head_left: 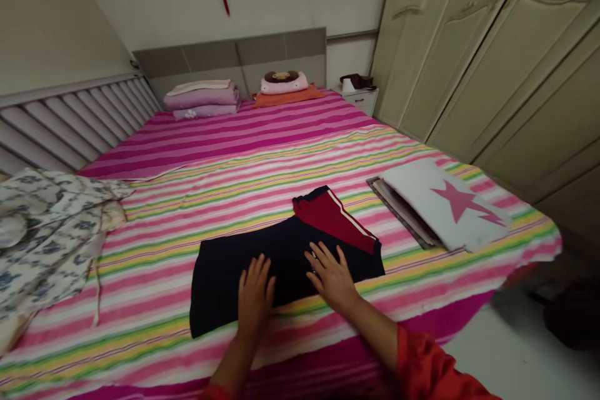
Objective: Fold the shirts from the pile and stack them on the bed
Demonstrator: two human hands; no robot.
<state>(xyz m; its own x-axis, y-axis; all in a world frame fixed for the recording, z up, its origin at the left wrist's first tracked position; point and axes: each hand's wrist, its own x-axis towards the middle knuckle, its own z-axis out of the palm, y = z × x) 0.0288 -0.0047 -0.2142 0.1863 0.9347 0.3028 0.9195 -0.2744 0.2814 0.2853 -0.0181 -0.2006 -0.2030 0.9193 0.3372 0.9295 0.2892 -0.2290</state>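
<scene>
A dark navy garment with a red panel and a white stripe lies folded on the striped bed sheet. It looks like a shirt, with its red part folded over at the upper right. My left hand rests on the navy cloth near its lower middle, fingers stretched out. On the right part of the same cloth, below the red panel, my right hand lies with its fingers spread. Neither hand grips the fabric.
To the right lies a stack of flat folded items with a white star-printed top. A floral garment lies at the left. Folded bedding and a pink pillow stand by the headboard. Wardrobes flank the bed.
</scene>
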